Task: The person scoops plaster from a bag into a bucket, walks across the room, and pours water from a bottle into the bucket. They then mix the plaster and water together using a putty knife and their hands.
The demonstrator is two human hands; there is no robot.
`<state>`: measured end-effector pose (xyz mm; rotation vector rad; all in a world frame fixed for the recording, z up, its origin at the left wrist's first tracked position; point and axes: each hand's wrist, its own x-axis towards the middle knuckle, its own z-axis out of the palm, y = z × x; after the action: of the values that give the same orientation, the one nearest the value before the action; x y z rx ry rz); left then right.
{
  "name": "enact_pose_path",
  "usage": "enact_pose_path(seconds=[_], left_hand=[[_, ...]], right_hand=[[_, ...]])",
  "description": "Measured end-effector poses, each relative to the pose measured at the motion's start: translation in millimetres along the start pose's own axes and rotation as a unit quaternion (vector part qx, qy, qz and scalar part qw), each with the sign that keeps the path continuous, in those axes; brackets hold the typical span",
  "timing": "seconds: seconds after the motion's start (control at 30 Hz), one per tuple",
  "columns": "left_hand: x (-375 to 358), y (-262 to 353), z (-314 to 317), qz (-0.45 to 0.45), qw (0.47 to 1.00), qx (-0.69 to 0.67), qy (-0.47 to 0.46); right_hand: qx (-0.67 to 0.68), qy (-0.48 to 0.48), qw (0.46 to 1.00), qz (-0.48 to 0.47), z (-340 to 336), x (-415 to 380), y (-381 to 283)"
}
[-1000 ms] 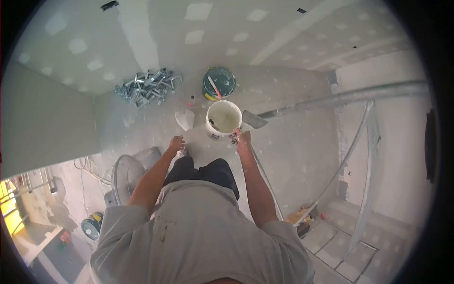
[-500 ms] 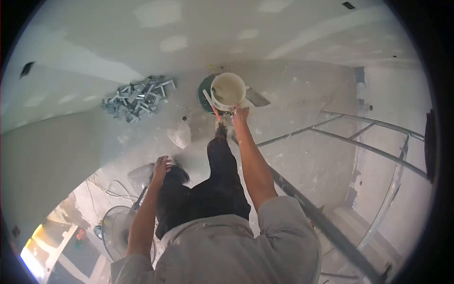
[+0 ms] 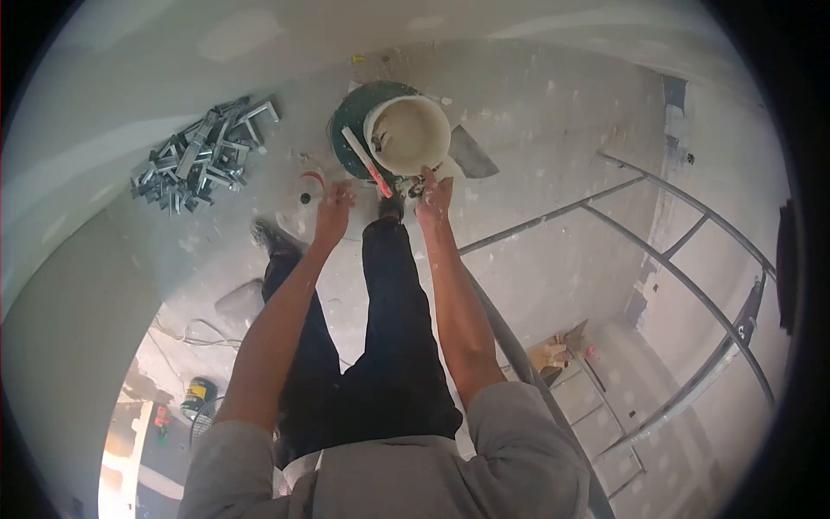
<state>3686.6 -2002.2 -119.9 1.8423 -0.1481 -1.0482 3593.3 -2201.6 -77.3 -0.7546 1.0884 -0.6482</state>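
A white bucket (image 3: 449, 143) with pale cream-coloured contents stands overlapping a round dark green tub (image 3: 344, 112). My right hand (image 3: 435, 201) is at the bucket's near side, fingertips right by the rim, with its fingers apart. To its left, my left hand (image 3: 334, 212) hovers above the floor with loosely bent fingers and nothing visible in them. A white stick with a red end (image 3: 367, 160) leans over the tub's edge between the two hands. Beside my left hand lies a thin red ring (image 3: 312, 179). Right of the bucket is a flat grey blade or plate (image 3: 472, 152).
Metal brackets (image 3: 197, 157) lie heaped on the floor at the left. A tubular metal frame (image 3: 622, 195) takes up the right side. At the lower left are a cable (image 3: 203, 333), a green-and-yellow can (image 3: 199, 394) and part of a fan (image 3: 204, 422).
My left hand has moved forward from beside my leg toward the tub. My right hand has let go of the bucket's rim. My left foot has stepped forward, and the view has shifted closer to the bucket.
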Motion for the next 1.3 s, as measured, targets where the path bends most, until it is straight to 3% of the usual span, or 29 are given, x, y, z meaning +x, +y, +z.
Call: enact_pose_path(seconds=[0.03,0.13,0.2,0.27,0.33,0.4,0.47,0.6,0.67,0.73,0.83,0.93,0.97,1.0,1.13,1.2,1.23,1.27,1.3], left_hand=[[6,12,3,0.102,0.989,0.095,0.042],[10,118,1,0.157,0.981,0.089,0.071],[26,153,0,0.388,0.877,0.273,0.080],[44,159,5,0.346,0.874,0.339,0.042],[55,163,12,0.305,0.860,0.408,0.002],[62,158,23,0.255,0.849,0.462,-0.012],[61,165,32,0.249,0.840,0.481,-0.004],[64,170,38,0.252,0.833,0.492,0.009],[62,183,39,0.250,0.845,0.472,0.015],[43,203,33,0.240,0.860,0.449,0.025],[3,210,12,0.279,0.880,0.381,0.049],[-12,192,3,0.230,0.906,0.346,0.082],[-12,187,2,0.178,0.931,0.312,0.067],[-12,183,3,0.125,0.951,0.276,0.053],[29,148,9,0.070,0.959,0.272,0.025],[46,146,12,-0.098,0.969,0.185,-0.134],[56,148,13,-0.098,0.969,0.183,-0.131],[63,150,12,-0.239,0.950,0.076,-0.187],[64,157,9,-0.369,0.898,-0.035,-0.236]], right_hand=[[0.000,-0.013,1.000,-0.002,-2,0,1],[0.015,0.013,1.000,0.017,-4,-12,-4],[0.034,0.045,0.998,0.034,-13,-20,-11],[-0.078,0.042,0.995,0.039,-34,-35,-17],[-0.099,0.075,0.992,0.036,-25,-60,-49],[-0.232,0.047,0.969,0.067,-28,-77,-71],[-0.176,0.076,0.980,0.059,-20,-92,-81],[-0.264,0.052,0.957,0.107,-34,-118,-92],[-0.423,0.019,0.906,0.013,-44,-122,-82],[-0.393,0.026,0.918,0.038,-28,-133,-112],[-0.436,0.021,0.897,-0.061,-26,-139,-119],[-0.359,0.000,0.931,-0.066,-23,-139,-118],[-0.358,0.000,0.931,-0.066,-23,-139,-116],[-0.368,-0.011,0.927,-0.077,-23,-138,-112],[-0.423,-0.043,0.900,-0.090,-23,-140,-110],[-0.431,-0.056,0.896,-0.094,-25,-141,-110],[-0.436,-0.069,0.892,-0.099,-25,-139,-111],[-0.437,-0.073,0.891,-0.099,-25,-140,-113],[-0.450,-0.057,0.886,-0.100,-22,-141,-119]])
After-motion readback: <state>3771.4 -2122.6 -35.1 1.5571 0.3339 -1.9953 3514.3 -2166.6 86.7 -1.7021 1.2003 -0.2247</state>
